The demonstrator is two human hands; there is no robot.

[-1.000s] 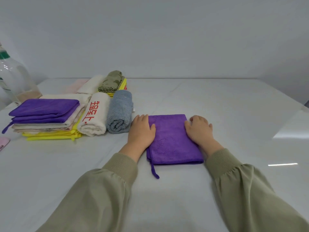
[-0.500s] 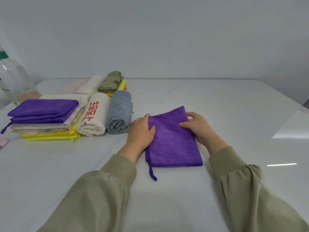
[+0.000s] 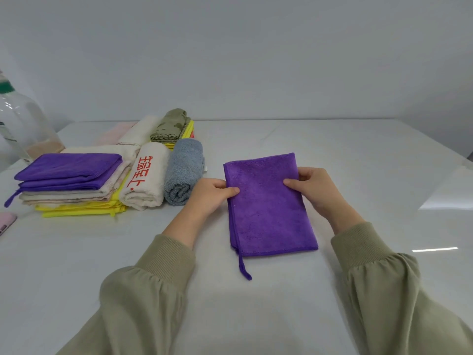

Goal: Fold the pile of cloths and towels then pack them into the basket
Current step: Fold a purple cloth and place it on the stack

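Observation:
A folded purple cloth with a hanging loop at its near left corner lies in the middle of the white table; its far end is lifted. My left hand pinches its left edge and my right hand pinches its right edge. To the left sits a stack of folded cloths with a purple one on top and yellow at the bottom. Next to it lie a rolled white towel with red characters and a rolled grey towel. No basket is in view.
Behind the rolls lie an olive cloth on yellow ones, a cream towel and a pale pink one. A clear plastic bottle stands at the far left. A pink object lies at the left edge.
Both hands lay flat on the cloth a second ago. They have since taken hold of its side edges and raised its far end off the table.

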